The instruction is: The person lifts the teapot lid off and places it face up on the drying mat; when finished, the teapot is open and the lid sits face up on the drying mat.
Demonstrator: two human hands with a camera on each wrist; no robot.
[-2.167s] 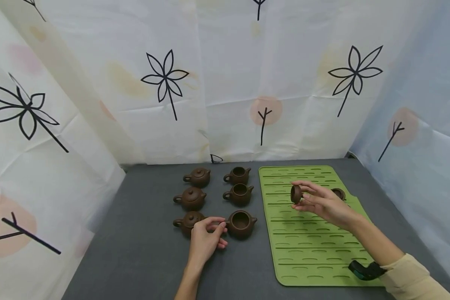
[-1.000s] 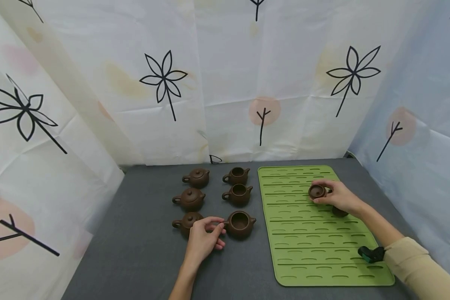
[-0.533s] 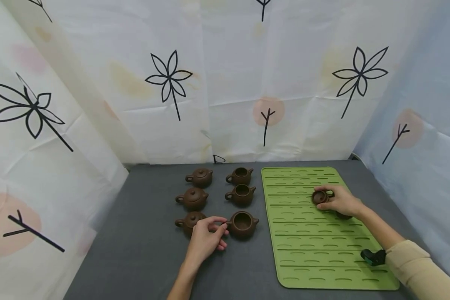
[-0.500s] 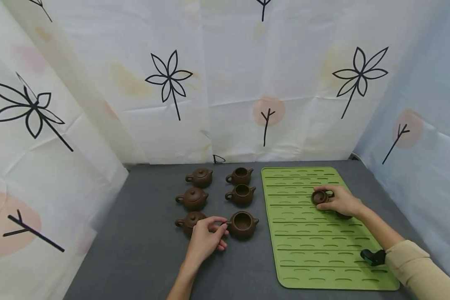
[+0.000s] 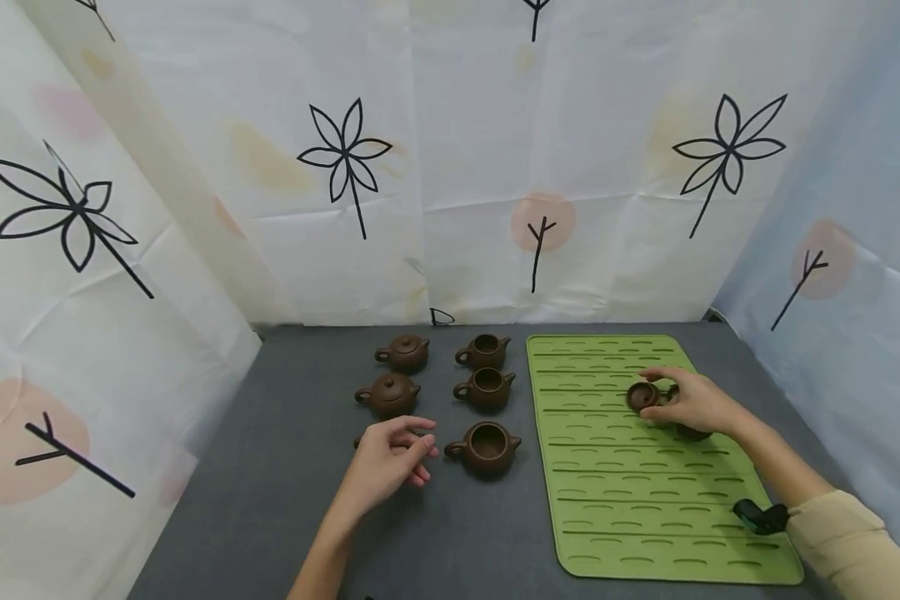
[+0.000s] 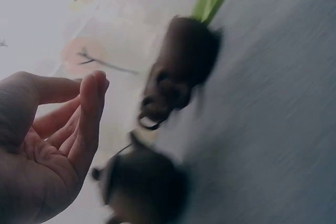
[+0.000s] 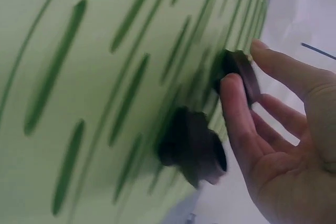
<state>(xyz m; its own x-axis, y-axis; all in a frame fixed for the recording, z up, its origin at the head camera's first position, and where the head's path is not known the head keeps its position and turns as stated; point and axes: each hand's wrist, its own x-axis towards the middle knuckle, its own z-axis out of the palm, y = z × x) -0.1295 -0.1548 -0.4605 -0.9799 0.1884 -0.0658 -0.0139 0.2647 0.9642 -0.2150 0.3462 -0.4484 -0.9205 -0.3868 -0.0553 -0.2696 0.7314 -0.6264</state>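
Note:
My right hand (image 5: 693, 402) is over the green mat, thumb and index finger loosely spread on either side of a small brown teapot lid (image 5: 642, 397) lying inner side up. In the right wrist view the thumb overlaps this lid (image 7: 245, 74), and the index fingertip is at its edge. More lids lie partly hidden beneath the hand, one (image 7: 197, 150) showing its rim. My left hand (image 5: 386, 458), fingers loosely bent and holding nothing, hovers left of a lidless brown teapot (image 5: 487, 450). It covers most of a lidded teapot (image 5: 357, 442).
Two lidless teapots (image 5: 487, 389) (image 5: 485, 352) line up behind the near one. To their left stand two lidded teapots (image 5: 388, 394) (image 5: 405, 354). The ridged green mat (image 5: 630, 525) covers the right of the dark table (image 5: 270, 467); printed cloth (image 5: 465, 167) encloses the sides.
My right hand brought the lid down to the mat, turned it inner side up and has loosened its fingers. My left hand let go of the near teapot's handle and moved left.

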